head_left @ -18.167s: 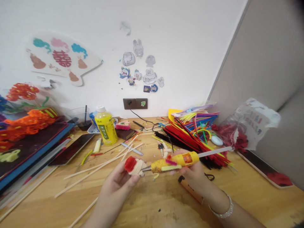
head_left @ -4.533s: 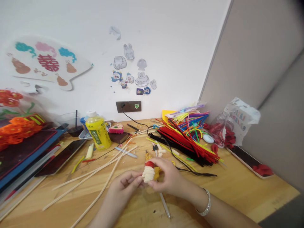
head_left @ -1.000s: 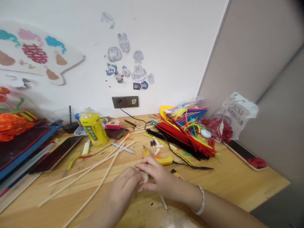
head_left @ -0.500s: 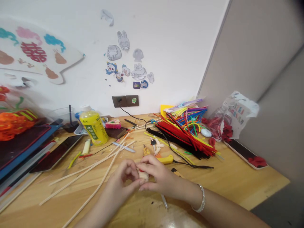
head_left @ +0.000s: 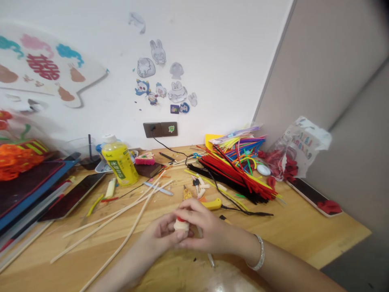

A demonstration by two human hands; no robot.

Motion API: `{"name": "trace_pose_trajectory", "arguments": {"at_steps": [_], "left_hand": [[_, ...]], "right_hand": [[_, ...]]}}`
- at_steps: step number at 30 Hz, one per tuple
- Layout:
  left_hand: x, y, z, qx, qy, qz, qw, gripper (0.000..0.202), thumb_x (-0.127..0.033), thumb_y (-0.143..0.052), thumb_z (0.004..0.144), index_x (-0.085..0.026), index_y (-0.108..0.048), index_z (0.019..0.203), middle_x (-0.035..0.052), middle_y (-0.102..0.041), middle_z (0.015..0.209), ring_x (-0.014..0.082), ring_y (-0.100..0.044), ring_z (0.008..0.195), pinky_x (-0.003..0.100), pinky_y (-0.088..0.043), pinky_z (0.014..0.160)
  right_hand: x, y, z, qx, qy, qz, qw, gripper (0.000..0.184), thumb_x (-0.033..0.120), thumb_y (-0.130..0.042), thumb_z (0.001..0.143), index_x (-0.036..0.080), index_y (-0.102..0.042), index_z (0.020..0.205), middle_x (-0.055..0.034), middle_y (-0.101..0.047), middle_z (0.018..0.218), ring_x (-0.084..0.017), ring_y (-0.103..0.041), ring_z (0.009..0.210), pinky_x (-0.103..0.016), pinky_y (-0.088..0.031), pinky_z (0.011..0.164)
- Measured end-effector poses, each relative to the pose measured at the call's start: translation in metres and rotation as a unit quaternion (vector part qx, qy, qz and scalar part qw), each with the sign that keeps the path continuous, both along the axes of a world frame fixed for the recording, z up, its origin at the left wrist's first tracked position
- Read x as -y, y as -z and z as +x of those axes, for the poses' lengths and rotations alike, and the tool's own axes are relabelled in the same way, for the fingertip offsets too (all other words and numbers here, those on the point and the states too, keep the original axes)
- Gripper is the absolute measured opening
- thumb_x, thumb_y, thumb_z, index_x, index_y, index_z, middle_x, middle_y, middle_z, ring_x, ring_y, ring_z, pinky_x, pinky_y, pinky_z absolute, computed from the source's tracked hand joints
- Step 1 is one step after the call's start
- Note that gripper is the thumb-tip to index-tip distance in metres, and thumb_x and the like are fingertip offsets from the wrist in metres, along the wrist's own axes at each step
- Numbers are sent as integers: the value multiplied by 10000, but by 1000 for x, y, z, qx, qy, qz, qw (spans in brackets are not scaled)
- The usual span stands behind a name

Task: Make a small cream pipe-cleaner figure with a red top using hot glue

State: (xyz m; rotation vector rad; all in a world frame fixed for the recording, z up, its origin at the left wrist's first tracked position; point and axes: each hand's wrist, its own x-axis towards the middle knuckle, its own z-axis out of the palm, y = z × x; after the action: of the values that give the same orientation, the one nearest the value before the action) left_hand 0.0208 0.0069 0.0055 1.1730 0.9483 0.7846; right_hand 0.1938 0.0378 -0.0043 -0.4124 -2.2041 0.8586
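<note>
Head view: a cream-wound piece with a red tip [head_left: 181, 226] is held over the table [head_left: 291, 239], closely pinched by the curled fingers of the left hand [head_left: 159, 235] and right hand [head_left: 206, 227]; its cream wrapping and red top are in place, with nothing further seen attached.

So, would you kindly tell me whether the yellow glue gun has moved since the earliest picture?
Yes. It has gone down out of the right hand, and the yellow glue gun now lies on the table, just in front of the pile of pipe cleaners.
</note>
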Motion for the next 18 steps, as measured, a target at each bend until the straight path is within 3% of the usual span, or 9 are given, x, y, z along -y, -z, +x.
{"name": "trace_pose_trajectory", "arguments": {"at_steps": [3, 7, 11, 14, 18], "left_hand": [[-2, -4, 3, -1, -8, 25, 1000, 313, -369, -708, 686, -177, -628, 921, 14, -694, 768, 174, -617, 730, 272, -460, 700], [-6, 1, 3, -29, -34, 53, 998, 274, -330, -755, 607, -170, -634, 794, -26, -634, 612, 145, -556, 593, 253, -446, 607], [-8, 10, 4, -57, -63, 82, 993, 206, -295, -744, 593, -173, -616, 699, -29, -597, 586, 151, -529, 566, 258, -427, 573], [-6, 15, 6, -79, -68, 111, 988, 192, -307, -698, 648, -174, -623, 764, -25, -584, 588, 154, -508, 545, 260, -412, 549], [-1, 17, 7, -127, -90, 179, 972, 183, -311, -625, 738, -179, -622, 865, 31, -638, 745, 200, -539, 689, 281, -417, 632]], "right_hand": [[2, -11, 4, 5, -19, -16, 1000, 507, 159, -536, 825, 150, -396, 1313, -107, -441, 1136, -174, -456, 1086, -337, -389, 950], [1, -15, 5, -9, -10, -15, 1000, 363, 143, -403, 901, 132, -473, 1257, -111, -500, 1105, -160, -475, 1062, -339, -395, 940], [-2, -11, 3, 18, 7, -12, 1000, 341, 176, -508, 874, 152, -518, 1215, -99, -531, 1098, -162, -492, 1048, -322, -409, 919], [-4, -4, 0, 6, 41, -21, 999, 331, 172, -551, 848, 181, -547, 1178, -77, -545, 1062, -163, -512, 1003, -322, -425, 890], [-4, 7, -6, -14, 78, -40, 996, 329, 168, -578, 827, 197, -570, 1155, -60, -548, 996, -161, -523, 942, -315, -437, 851]]}}
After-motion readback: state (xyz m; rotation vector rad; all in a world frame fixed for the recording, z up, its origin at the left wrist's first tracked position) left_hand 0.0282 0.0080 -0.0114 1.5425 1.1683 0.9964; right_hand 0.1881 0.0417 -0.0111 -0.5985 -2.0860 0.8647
